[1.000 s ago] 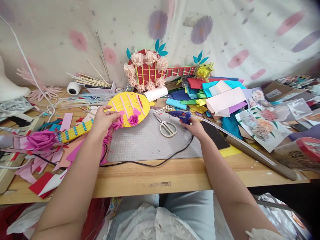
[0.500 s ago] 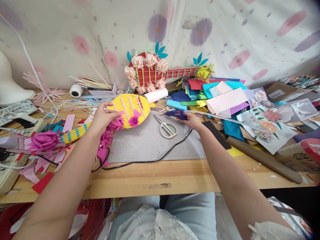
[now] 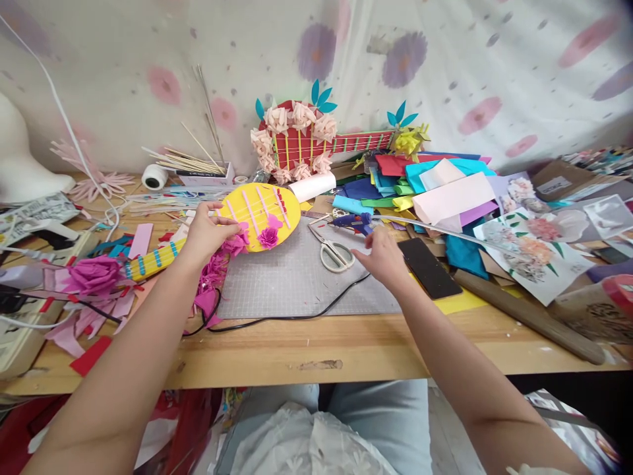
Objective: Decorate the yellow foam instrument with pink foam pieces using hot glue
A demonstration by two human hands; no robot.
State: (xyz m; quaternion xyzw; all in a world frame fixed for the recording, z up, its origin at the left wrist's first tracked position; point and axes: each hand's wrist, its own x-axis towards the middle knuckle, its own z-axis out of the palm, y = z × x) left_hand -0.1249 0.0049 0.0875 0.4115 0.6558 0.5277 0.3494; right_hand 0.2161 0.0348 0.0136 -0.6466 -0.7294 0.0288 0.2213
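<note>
My left hand (image 3: pixel 208 232) grips the left edge of a yellow paper guitar (image 3: pixel 262 208) with pink strings and magenta paper flowers (image 3: pixel 270 236); its striped neck (image 3: pixel 153 257) runs left. My right hand (image 3: pixel 383 257) hovers open over the grey cutting mat (image 3: pixel 297 277), holding nothing. The blue glue gun (image 3: pixel 352 222) lies just beyond its fingers, its black cord (image 3: pixel 297 315) trailing across the mat. White-handled scissors (image 3: pixel 333 252) lie between the guitar and my right hand.
A red paper guitar with cream flowers (image 3: pixel 297 142) leans at the back wall. Stacked coloured paper (image 3: pixel 435 185) and printed flower pictures (image 3: pixel 524 247) fill the right side. A black phone (image 3: pixel 429 267) and wooden rod (image 3: pixel 529 316) lie right; pink scraps and a rose (image 3: pixel 93 274) left.
My right hand set the glue gun down beyond the scissors and drew back toward me, now open. The left hand stayed on the yellow guitar.
</note>
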